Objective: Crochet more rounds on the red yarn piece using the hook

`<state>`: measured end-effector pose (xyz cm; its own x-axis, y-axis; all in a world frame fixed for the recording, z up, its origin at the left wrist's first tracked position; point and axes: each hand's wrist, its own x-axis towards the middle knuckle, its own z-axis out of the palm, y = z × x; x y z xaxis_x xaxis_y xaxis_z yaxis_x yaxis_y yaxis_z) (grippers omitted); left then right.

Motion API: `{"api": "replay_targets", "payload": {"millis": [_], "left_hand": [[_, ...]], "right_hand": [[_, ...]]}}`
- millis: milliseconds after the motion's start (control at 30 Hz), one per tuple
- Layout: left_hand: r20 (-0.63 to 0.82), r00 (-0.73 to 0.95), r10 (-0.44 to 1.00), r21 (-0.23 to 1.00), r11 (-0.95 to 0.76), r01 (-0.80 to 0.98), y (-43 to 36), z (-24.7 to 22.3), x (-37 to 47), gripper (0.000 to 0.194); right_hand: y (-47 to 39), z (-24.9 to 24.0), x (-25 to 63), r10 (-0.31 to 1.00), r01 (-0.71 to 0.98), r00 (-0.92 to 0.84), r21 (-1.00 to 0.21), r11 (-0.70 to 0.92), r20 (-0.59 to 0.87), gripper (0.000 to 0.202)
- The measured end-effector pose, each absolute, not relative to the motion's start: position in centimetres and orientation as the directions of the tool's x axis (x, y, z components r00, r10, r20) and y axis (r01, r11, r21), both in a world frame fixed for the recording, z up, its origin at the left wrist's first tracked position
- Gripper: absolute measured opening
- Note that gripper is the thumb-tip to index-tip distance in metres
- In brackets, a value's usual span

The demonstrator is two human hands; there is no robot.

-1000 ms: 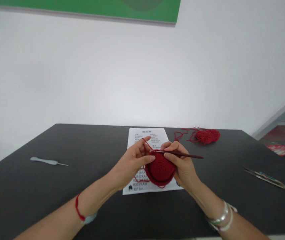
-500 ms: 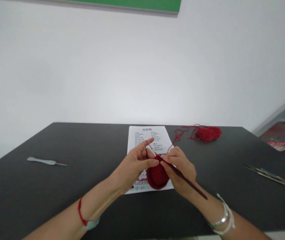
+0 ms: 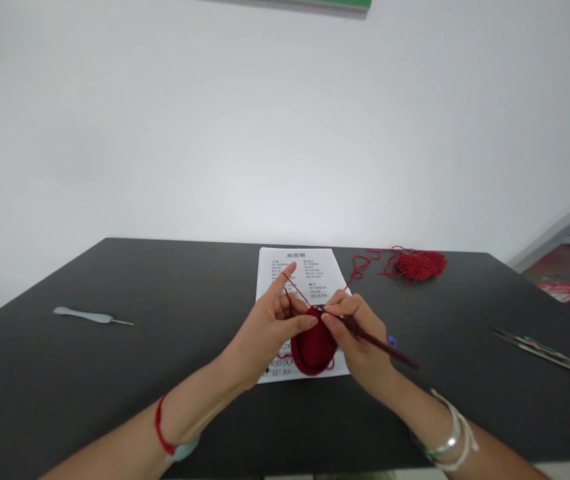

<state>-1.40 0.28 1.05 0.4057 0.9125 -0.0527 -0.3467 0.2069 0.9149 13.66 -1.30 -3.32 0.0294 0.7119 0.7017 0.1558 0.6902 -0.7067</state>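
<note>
Over a sheet [image 3: 322, 280] reading "R30" — left hand [image 3: 267, 328] pinching the red crochet piece [image 3: 315, 348], right hand [image 3: 365, 355] gripping a dark hook [image 3: 382, 345].

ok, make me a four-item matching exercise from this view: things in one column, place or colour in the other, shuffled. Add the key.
Things
1. Dark hook
2. Pale-handled tool
3. Bundle of red yarn
4. Paper

Places and colours
A. On the far side of the table, to the right of the sheet
B. White, with dark print
C. Held in the right hand
D. Lying on the left side of the table

Pairs
1-C
2-D
3-A
4-B
</note>
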Motion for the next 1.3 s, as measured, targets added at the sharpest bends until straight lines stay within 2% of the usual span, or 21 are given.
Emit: {"api": "replay_targets", "payload": {"millis": [67, 133, 167, 200, 267, 333, 400, 467, 533, 600, 733, 967, 1167, 1300], "left_hand": [[-0.034, 0.367, 0.93, 0.924, 0.169, -0.344, 0.2, 0.7, -1.3, 0.096], [-0.034, 0.365, 0.931, 0.903, 0.185, -0.389, 0.2, 0.5, -1.2, 0.093], [-0.051, 0.384, 0.922, 0.882, 0.221, -0.415, 0.2, 0.4, -1.2, 0.09], [-0.077, 0.415, 0.906, 0.858, 0.273, -0.435, 0.3, 0.4, -1.2, 0.086], [-0.144, 0.479, 0.866, 0.807, 0.382, -0.45, 0.5, 0.5, -1.4, 0.076], [-0.196, 0.504, 0.841, 0.775, 0.448, -0.446, 0.8, 0.7, -1.7, 0.071], [-0.211, 0.497, 0.842, 0.766, 0.459, -0.451, 1.1, 1.0, -1.9, 0.07], [-0.195, 0.491, 0.849, 0.77, 0.443, -0.46, 1.4, 1.3, -2.2, 0.069], [-0.165, 0.498, 0.851, 0.78, 0.421, -0.462, 1.7, 1.4, -2.5, 0.066], [-0.135, 0.513, 0.848, 0.8, 0.398, -0.449, 2.0, 1.4, -2.7, 0.062], [-0.101, 0.548, 0.83, 0.832, 0.372, -0.411, 2.4, 1.3, -3.3, 0.058], [-0.095, 0.613, 0.784, 0.853, 0.382, -0.356, 2.6, 1.5, -3.8, 0.054], [-0.092, 0.676, 0.731, 0.874, 0.385, -0.297, 2.7, 1.5, -4.2, 0.055], [-0.116, 0.703, 0.701, 0.871, 0.412, -0.267, 2.7, 1.8, -4.4, 0.052]], "right_hand": [[-1.5, -3.5, 13.5, 0.536, 0.437, -0.076, -0.455, 0.776, 0.841, 0.017], [-1.7, -3.7, 13.5, 0.392, 0.617, -0.195, -0.198, 0.762, 0.899, 0.022], [-1.7, -3.8, 13.4, 0.355, 0.65, -0.227, -0.13, 0.749, 0.907, 0.025], [-1.7, -3.9, 13.4, 0.336, 0.649, -0.231, -0.113, 0.753, 0.913, 0.026], [-1.6, -3.9, 13.5, 0.362, 0.552, -0.181, -0.21, 0.807, 0.914, 0.028], [-1.5, -3.7, 13.5, 0.502, 0.359, -0.083, -0.444, 0.821, 0.861, 0.025], [-1.3, -3.4, 13.6, 0.681, 0.106, 0.008, -0.678, 0.728, 0.732, 0.018], [-1.2, -3.1, 13.7, 0.806, -0.124, 0.036, -0.798, 0.59, 0.591, 0.011], [-1.1, -2.9, 13.8, 0.861, -0.256, 0.028, -0.829, 0.497, 0.508, 0.007], [-1.1, -2.8, 14.0, 0.876, -0.292, 0.028, -0.834, 0.469, 0.482, 0.008], [-1.0, -2.7, 14.5, 0.86, -0.255, 0.046, -0.826, 0.503, 0.509, 0.009], [-1.4, -1.9, 15.4, 0.856, -0.196, -0.026, -0.842, 0.502, 0.517, 0.01], [-1.5, -1.7, 15.8, 0.862, -0.262, -0.075, -0.844, 0.469, 0.502, 0.01], [-1.7, -1.2, 16.0, 0.868, -0.242, -0.113, -0.86, 0.449, 0.484, 0.011]]}}
